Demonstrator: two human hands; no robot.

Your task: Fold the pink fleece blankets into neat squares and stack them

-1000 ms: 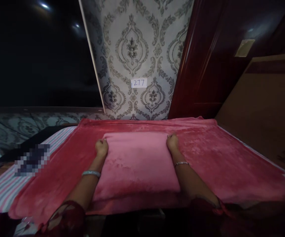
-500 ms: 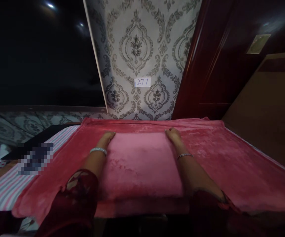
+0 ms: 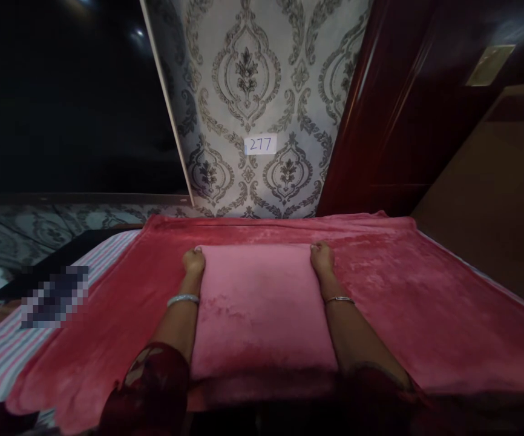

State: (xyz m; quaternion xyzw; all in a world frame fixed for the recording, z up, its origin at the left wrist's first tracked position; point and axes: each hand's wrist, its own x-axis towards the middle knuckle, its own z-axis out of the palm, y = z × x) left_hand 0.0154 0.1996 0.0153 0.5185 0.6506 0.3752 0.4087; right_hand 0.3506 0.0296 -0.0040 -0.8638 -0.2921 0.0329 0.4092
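Note:
A folded pink fleece cloth (image 3: 262, 309) lies flat on a wider red fleece blanket (image 3: 407, 303) spread over a bed. My left hand (image 3: 193, 263) grips the folded cloth's far left corner with curled fingers. My right hand (image 3: 322, 257) grips its far right corner the same way. Both forearms run along the cloth's side edges, each wrist wearing a bangle.
A patterned wallpaper wall with a paper label reading 277 (image 3: 260, 145) stands behind the bed. A dark red wooden door (image 3: 380, 121) and a brown panel (image 3: 493, 194) are at the right. A striped sheet (image 3: 8, 357) shows at the left, beside a blurred patch.
Half a second ago both hands lay stretched flat at the cloth's far corners. Now their fingers are curled on those corners and have drawn back slightly toward me.

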